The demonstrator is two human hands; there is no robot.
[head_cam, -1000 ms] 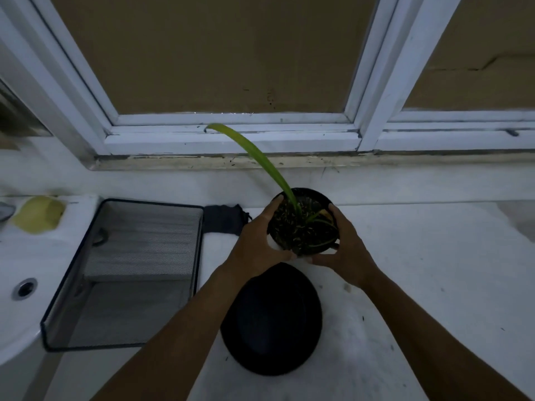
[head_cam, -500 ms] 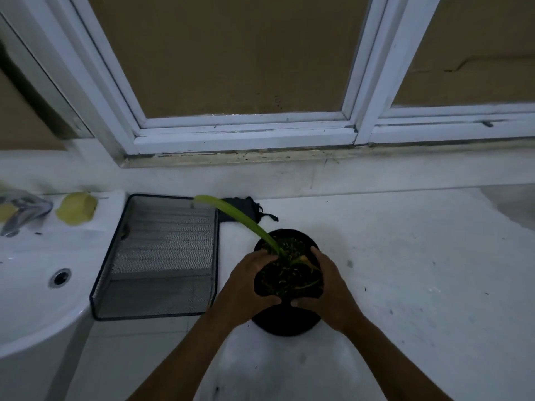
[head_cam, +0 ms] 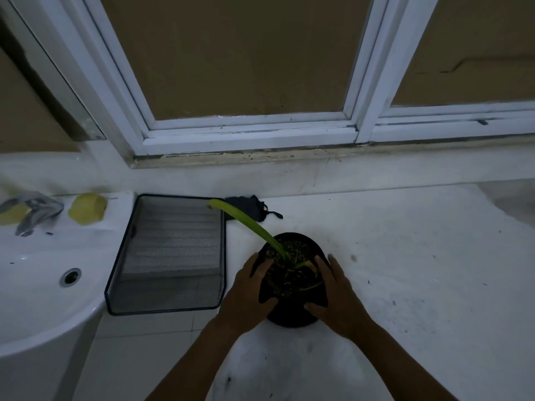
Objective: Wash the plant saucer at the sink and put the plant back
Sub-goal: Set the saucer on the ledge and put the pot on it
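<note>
A black plant pot [head_cam: 291,270] with dark soil and one long green leaf [head_cam: 246,221] stands on the black saucer [head_cam: 289,319], whose near rim shows below the pot, on the white counter [head_cam: 419,270]. My left hand [head_cam: 249,296] holds the pot's left side, thumb round the near edge. My right hand [head_cam: 337,293] holds its right side the same way. The white sink [head_cam: 34,285] lies at the far left.
A black wire-mesh tray [head_cam: 170,253] sits between the sink and the pot. A dark cloth pouch [head_cam: 249,208] lies behind the pot. A faucet [head_cam: 34,211] and a yellow sponge [head_cam: 86,208] stand on the sink's back rim. The window sill runs along the back.
Both hands lowered the pot from above the saucer down onto it. The saucer, open to view before, is now mostly covered by the pot.
</note>
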